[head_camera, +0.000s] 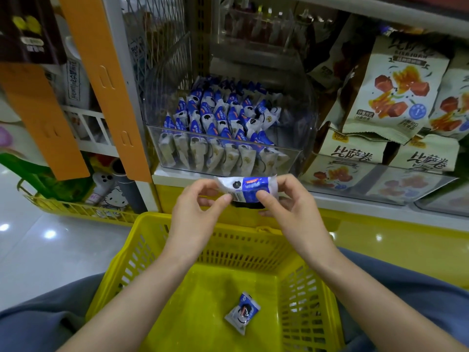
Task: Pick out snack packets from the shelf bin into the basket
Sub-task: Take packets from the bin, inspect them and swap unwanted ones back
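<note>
A clear plastic shelf bin (291, 153) holds several blue-and-white snack packets (218, 118) standing in rows. Just below the bin's front, my left hand (200, 207) and my right hand (286, 204) pinch one blue-and-white snack packet (245, 188) between them, held sideways above the far rim of the yellow basket (152, 235). My left thumb presses its lower left edge and my right thumb its lower right. One more packet of the same kind (242, 312) lies on the basket's floor.
Beige snack bags (390, 90) are stacked on the shelf right of the bin. Orange cardboard strips (106, 80) hang at the left. A yellow wire rack (76, 208) with small items stands at lower left. My grey-trousered knees (50, 316) flank the basket.
</note>
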`<state>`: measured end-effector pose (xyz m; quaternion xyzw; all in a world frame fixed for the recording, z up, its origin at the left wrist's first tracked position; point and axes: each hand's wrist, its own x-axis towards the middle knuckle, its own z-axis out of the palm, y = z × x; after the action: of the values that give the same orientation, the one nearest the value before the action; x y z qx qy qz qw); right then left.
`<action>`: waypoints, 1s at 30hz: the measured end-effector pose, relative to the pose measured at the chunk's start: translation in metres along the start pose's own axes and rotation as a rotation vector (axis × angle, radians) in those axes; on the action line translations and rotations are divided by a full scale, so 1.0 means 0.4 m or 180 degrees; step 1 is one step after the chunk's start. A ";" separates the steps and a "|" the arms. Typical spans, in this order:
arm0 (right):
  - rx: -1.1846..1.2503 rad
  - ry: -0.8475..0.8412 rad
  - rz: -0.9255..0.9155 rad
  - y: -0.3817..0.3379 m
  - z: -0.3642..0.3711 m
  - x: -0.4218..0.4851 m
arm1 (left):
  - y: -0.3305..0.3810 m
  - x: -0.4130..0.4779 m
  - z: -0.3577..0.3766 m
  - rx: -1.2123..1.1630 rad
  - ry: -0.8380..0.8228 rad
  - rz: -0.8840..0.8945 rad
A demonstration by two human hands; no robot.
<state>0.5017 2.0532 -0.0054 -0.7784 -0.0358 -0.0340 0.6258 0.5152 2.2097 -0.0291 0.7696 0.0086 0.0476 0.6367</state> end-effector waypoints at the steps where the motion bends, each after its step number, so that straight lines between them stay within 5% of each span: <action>1: -0.0225 0.0075 -0.0215 0.001 0.000 -0.001 | -0.001 0.000 0.000 0.0063 -0.0018 -0.0150; 5: -0.1484 0.0094 -0.1109 0.014 -0.004 -0.008 | 0.020 0.003 0.008 -0.0823 -0.0426 -0.1226; 10: -0.2294 -0.0365 -0.1509 0.033 0.006 -0.015 | 0.033 -0.007 0.004 -0.1350 -0.0461 -0.0995; 13: -0.1813 -0.0630 -0.1314 0.030 0.017 -0.015 | 0.033 -0.007 -0.001 -0.1109 -0.0308 -0.0892; 17: -0.0770 0.0006 -0.0401 0.012 0.030 -0.002 | 0.032 -0.012 0.001 -0.0919 -0.0511 -0.0678; 24: -0.0360 -0.0154 0.0181 -0.002 0.027 0.015 | 0.043 -0.016 -0.011 -0.0568 -0.0838 -0.0049; 30: 0.0653 -0.0028 0.0622 -0.028 0.025 0.014 | 0.044 -0.002 -0.009 -0.0629 -0.0533 -0.0277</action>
<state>0.5062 2.0654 0.0037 -0.7104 0.0342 0.0342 0.7022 0.5131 2.2099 -0.0112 0.7034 -0.0160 -0.0438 0.7093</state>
